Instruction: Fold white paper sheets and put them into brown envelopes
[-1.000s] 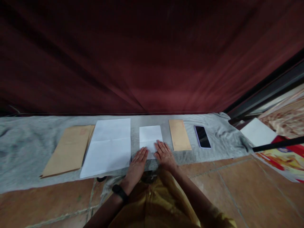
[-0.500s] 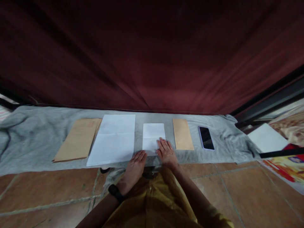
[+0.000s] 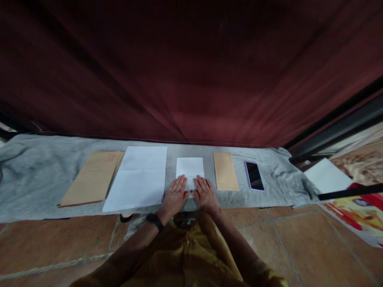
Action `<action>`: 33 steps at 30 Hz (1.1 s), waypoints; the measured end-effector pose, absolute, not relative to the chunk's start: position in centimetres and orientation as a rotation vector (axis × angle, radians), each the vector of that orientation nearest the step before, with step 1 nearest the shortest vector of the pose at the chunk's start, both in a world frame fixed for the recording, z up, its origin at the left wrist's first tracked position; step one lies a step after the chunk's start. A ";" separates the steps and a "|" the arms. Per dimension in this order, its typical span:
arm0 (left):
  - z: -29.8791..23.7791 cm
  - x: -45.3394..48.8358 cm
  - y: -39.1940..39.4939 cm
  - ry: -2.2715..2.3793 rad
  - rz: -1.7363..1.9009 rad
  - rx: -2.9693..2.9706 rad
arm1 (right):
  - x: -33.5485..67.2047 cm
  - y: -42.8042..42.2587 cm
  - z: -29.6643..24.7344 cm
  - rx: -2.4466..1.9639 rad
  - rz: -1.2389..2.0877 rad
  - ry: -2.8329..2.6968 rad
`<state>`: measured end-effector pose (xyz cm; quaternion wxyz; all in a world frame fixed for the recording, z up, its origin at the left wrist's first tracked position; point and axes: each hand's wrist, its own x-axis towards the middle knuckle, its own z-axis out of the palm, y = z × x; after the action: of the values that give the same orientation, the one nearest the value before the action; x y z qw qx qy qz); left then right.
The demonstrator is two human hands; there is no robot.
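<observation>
A small folded sheet of white paper (image 3: 190,165) lies in front of me on the grey cloth. My left hand (image 3: 175,194) rests flat over its near left part, fingers stretched out. Over the near right part lies my right hand (image 3: 206,195), also flat with the fingers extended. The thumbs come close together at the near edge of the paper. Left of the hands is a stack of larger white sheets (image 3: 137,179) with a crease across it. A small brown envelope (image 3: 226,171) lies to the right.
Larger brown envelopes (image 3: 91,179) lie at the left on the grey cloth (image 3: 36,175). A phone (image 3: 254,175) with a pale purple case is at the right. A dark red fabric (image 3: 191,87) rises behind. Tiled floor (image 3: 269,239) shows below.
My left hand has moved up from the near edge onto the small paper. My right hand stays on its right part. The view has shifted slightly.
</observation>
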<state>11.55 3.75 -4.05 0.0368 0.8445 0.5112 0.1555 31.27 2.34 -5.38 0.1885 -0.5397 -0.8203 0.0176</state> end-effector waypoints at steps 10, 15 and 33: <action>-5.2 10.6 -0.1 1.719 0.504 2.678 | 31.8 1.6 -4.9 -1.521 -0.021 -2.283; -5.8 10.3 -0.2 1.677 0.425 2.747 | 33.0 0.6 -4.5 -1.498 -0.009 -2.312; -2.5 13.1 0.5 1.600 0.051 2.751 | 33.6 -0.2 -4.1 -1.511 0.113 -2.327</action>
<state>13.11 0.55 -2.49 -0.0206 0.8641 0.5027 0.0160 33.65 -0.22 -4.12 0.1814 -0.5352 -0.8240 0.0401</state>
